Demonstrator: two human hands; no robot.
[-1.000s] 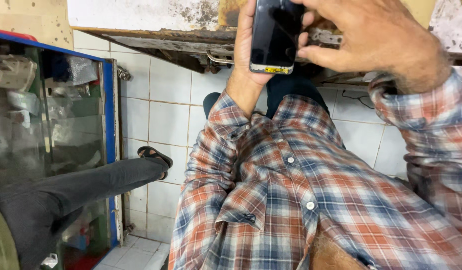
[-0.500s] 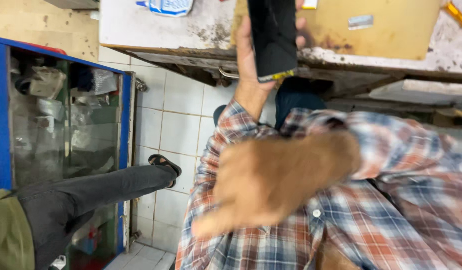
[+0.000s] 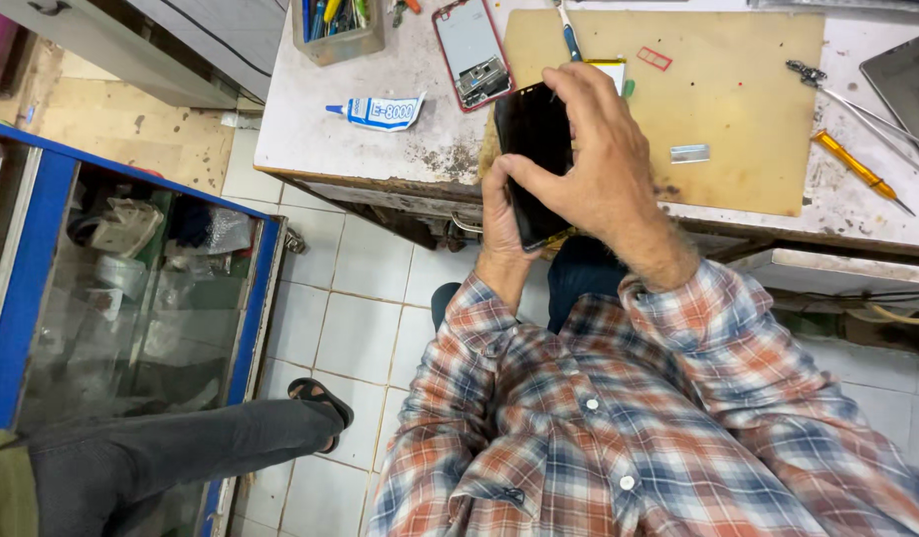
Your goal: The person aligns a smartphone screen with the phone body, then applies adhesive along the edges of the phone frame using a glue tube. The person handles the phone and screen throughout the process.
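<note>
Hands gripping dark phone (image 3: 535,149) over desk (image 3: 400,149) edge: left hand (image 3: 499,214) cradling underneath, right hand (image 3: 594,164) fingers (image 3: 539,177) pinching its sides, steadying.

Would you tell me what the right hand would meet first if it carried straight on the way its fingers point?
The right hand points up-left, its fingers already on the dark phone. Past that, probably the opened red phone on the workbench, though depth is unclear.

White tiled floor (image 3: 365,333); blue-framed glass cabinet (image 3: 131,298); stained workbench (image 3: 380,149).
</note>
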